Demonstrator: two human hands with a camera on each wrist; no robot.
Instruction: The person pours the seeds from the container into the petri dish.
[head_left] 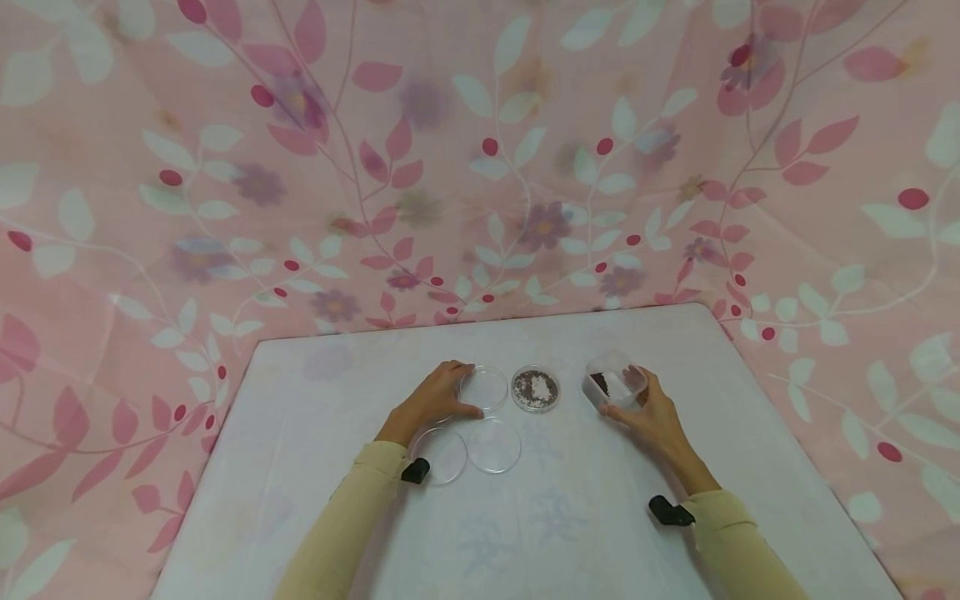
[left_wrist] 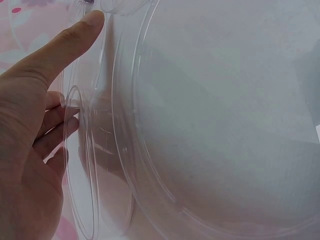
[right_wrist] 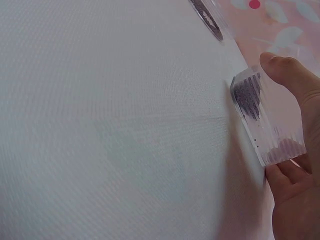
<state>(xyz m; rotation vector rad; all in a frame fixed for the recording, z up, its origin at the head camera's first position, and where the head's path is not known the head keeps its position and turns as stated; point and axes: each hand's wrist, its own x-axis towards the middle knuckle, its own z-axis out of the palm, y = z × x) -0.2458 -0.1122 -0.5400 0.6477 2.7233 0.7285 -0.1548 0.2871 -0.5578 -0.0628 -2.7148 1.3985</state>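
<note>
My left hand [head_left: 438,396] has its thumb and fingers around the left side of a clear petri dish [head_left: 486,389]. In the left wrist view its fingertips [left_wrist: 72,122] show behind that dish's rim. To the right lies a second petri dish [head_left: 536,389] with dark granules and a white patch. My right hand [head_left: 651,412] grips a clear plastic box [head_left: 604,367], thumb on the near side and fingers on the far side. Dark granules [right_wrist: 248,97] gather toward one side of the box, which stands tilted at the table in the right wrist view.
Two clear round dishes or lids, one at the left [head_left: 440,458] and one at the right [head_left: 495,446], lie nearer me, close to the left forearm. The white-covered table [head_left: 570,533] ends at a pink floral curtain [head_left: 480,167] behind and at both sides.
</note>
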